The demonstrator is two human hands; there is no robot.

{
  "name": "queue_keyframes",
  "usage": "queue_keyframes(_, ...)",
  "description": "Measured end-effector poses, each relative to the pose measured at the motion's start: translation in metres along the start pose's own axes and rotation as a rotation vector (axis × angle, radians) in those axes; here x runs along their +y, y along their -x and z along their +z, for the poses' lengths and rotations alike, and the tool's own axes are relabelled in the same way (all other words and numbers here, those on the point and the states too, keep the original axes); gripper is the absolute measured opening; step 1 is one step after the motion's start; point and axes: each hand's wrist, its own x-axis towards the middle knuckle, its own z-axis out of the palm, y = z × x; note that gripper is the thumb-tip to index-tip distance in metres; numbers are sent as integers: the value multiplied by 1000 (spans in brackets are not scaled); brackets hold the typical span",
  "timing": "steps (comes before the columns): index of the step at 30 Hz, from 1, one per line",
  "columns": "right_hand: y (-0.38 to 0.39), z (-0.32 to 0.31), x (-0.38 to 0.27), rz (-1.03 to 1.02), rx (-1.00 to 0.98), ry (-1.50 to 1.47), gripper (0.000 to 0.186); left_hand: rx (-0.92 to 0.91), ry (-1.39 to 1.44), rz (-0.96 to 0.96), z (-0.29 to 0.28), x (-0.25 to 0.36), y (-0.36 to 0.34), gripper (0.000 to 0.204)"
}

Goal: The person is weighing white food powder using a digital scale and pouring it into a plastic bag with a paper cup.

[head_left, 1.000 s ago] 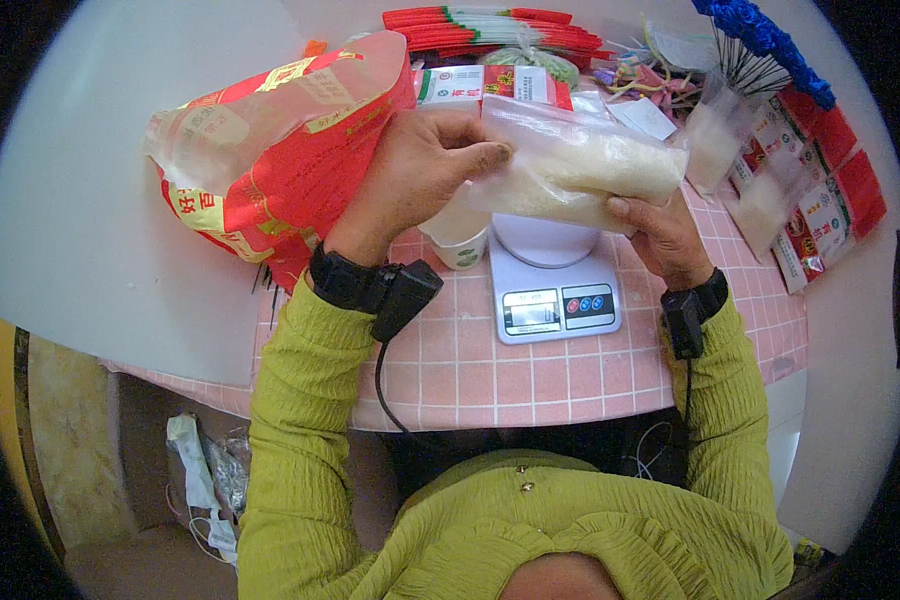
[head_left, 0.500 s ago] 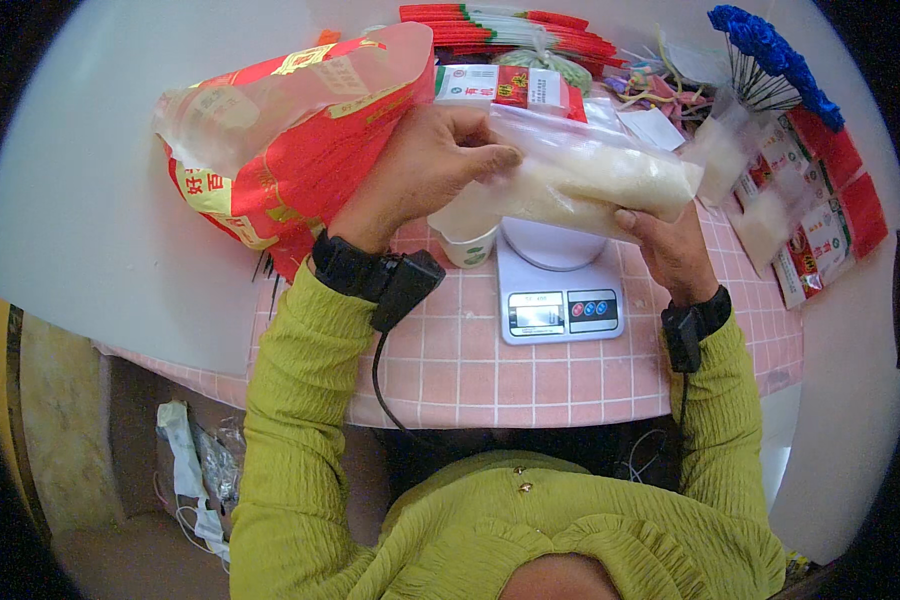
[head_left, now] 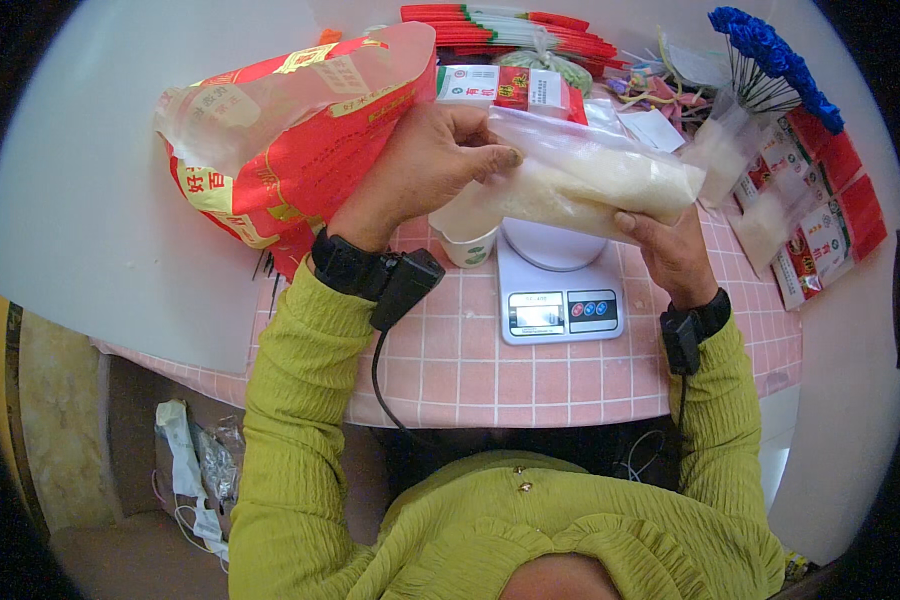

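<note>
A clear plastic bag of white grains (head_left: 600,185), seemingly rice, hangs tilted between my hands above the kitchen scale (head_left: 560,290). At its upper left end my left hand (head_left: 425,165) pinches the plastic between thumb and fingers. My right hand (head_left: 675,250) grips the bulging right end, thumb in front and the other fingers hidden behind. The bag covers the back of the scale's round plate. Just left of the scale stands a paper cup (head_left: 467,246) with green marks, white grains at its top, partly behind the bag and my left hand.
A large red and gold sack (head_left: 300,150) gapes at the left. Filled clear bags (head_left: 767,225) and red-white packets (head_left: 830,235) lie at the right, near blue artificial flowers (head_left: 775,55). Red-white packaging (head_left: 510,25) is stacked at the back of the pink checked tablecloth (head_left: 480,380).
Almost nothing differs. Both hands keep their hold on the bag, which stays over the scale with only a slight shift.
</note>
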Motion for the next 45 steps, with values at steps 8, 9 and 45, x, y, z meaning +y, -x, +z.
queue_keyframes(8, 2, 0, -2, -73, 34, 64, 56, 10, -16, 14, 0, 2, 1, 19)
queue_keyframes(9, 3, 1, -2, -73, 33, 64, 56, 5, -10, 28, -1, 0, 0, 19)
queue_keyframes(45, 17, 12, -10, -168, 121, 228, 52, -124, -80, 43, -13, 4, 1, 29)
